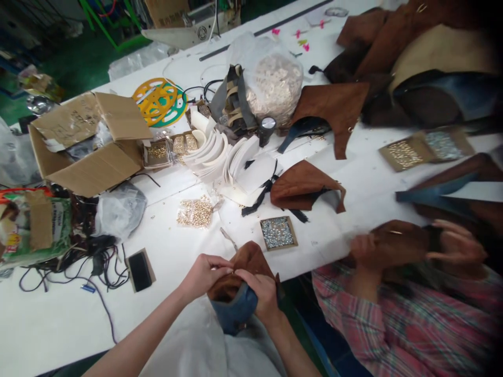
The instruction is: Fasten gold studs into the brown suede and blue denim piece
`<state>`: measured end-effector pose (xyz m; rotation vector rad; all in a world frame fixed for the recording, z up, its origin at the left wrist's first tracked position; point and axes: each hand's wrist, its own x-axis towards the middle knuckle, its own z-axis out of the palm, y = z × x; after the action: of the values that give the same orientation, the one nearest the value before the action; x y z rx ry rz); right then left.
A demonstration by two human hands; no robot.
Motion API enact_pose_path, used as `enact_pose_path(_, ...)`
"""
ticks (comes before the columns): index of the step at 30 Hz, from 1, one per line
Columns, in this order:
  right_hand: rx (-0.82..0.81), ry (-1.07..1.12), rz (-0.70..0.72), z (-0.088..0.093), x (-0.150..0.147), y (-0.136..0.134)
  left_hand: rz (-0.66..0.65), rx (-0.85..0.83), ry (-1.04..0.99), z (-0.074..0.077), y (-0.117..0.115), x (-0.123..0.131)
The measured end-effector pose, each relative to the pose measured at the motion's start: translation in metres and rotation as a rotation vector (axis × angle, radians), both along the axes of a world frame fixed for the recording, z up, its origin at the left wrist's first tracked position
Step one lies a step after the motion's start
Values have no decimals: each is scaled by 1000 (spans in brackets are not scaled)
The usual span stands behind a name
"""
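Observation:
A brown suede shoe upper (251, 257) with a blue inner side lies over the table's front edge, at my lap. My left hand (205, 276) pinches its edge from the left. From the right, my right hand (262, 294) grips the same piece, its thumb close to the left fingertips. Whatever tiny part may sit between the fingertips is too small to make out. Just beyond the piece is a thin metal tool (228, 238), partly hidden. A small cardboard tray (295, 242) of silvery metal bits stands behind my right hand.
Gold metal pieces spill from a clear bag (194, 212). A phone (140, 271), a cardboard box (98, 170) and cables occupy the left. More brown uppers (306, 180) lie ahead. At right, a co-worker in a plaid sleeve (353, 309) handles a brown piece, blurred.

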<state>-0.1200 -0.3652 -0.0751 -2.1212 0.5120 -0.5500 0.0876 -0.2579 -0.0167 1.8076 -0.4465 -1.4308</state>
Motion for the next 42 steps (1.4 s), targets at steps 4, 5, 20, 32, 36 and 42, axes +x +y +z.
enact_pose_path(4, -10, -11, -5, 17, -2, 8, -31, -42, -74, 29, 5, 1)
enact_pose_path(5, -19, -14, -7, 19, -3, 10, -50, -58, -91, 36, 7, 1)
enact_pose_path(20, -41, -24, -2, 59, -2, 29, -84, -234, -81, 84, 38, 4)
enact_pose_path(32, 185, 109, 2, 74, 16, 28, -5, -297, -107, 80, 46, -1)
enact_pose_path(36, 245, 208, -31, 78, 22, 24, 81, -273, -72, 66, 40, -5)
enact_pose_path(42, 150, 336, -66, 76, 36, -3, 225, -209, 161, 32, 28, -11)
